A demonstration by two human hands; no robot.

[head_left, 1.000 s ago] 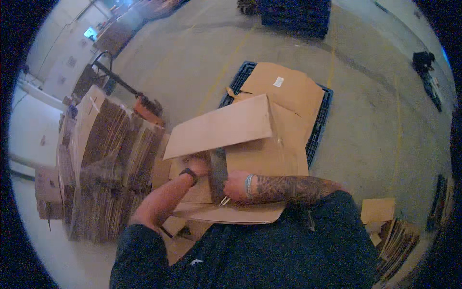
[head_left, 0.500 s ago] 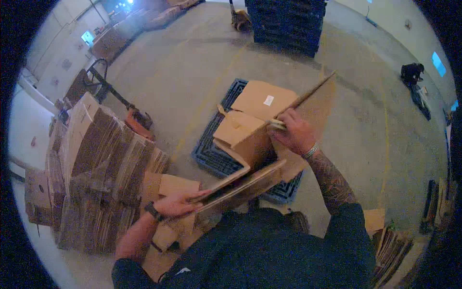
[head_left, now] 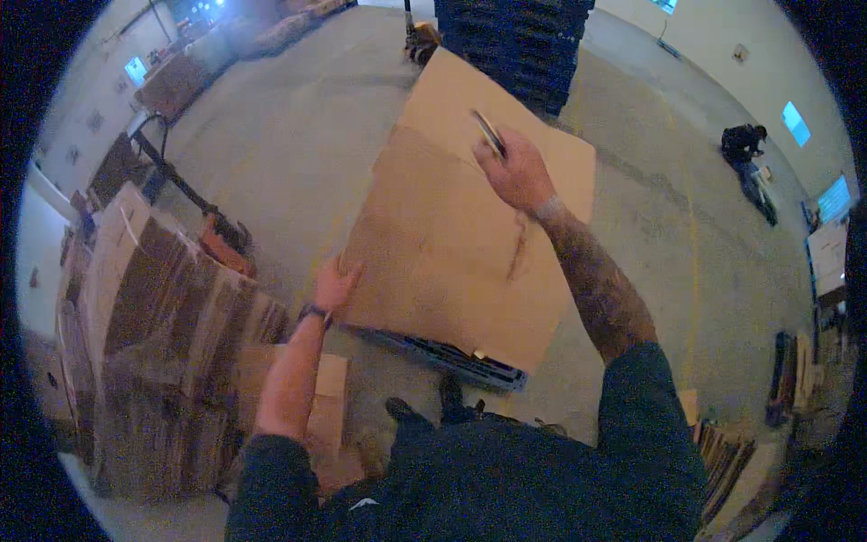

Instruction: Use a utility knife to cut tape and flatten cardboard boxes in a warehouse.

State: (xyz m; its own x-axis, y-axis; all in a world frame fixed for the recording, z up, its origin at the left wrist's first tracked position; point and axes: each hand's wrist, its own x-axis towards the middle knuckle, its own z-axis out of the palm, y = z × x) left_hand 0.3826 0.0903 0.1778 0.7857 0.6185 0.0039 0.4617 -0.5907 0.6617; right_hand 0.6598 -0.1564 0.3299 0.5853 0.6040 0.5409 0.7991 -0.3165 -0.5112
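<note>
A large flattened brown cardboard sheet spreads over a dark plastic pallet, whose near edge shows below it. My left hand grips the sheet's left edge. My right hand is closed round a slim metal tool, perhaps a cutter, above the upper part of the sheet. A dark crease or tear runs on the cardboard below that hand.
A stack of flat cardboard and a pallet jack stand left. Dark stacked pallets rise ahead. Another person crouches at the far right. More cardboard pieces lean at the lower right, with loose pieces below my left arm.
The folded cardboard has been opened out flat across the pallet. My left hand moved forward along its edge; my right hand, with the tool, rose farther over the sheet.
</note>
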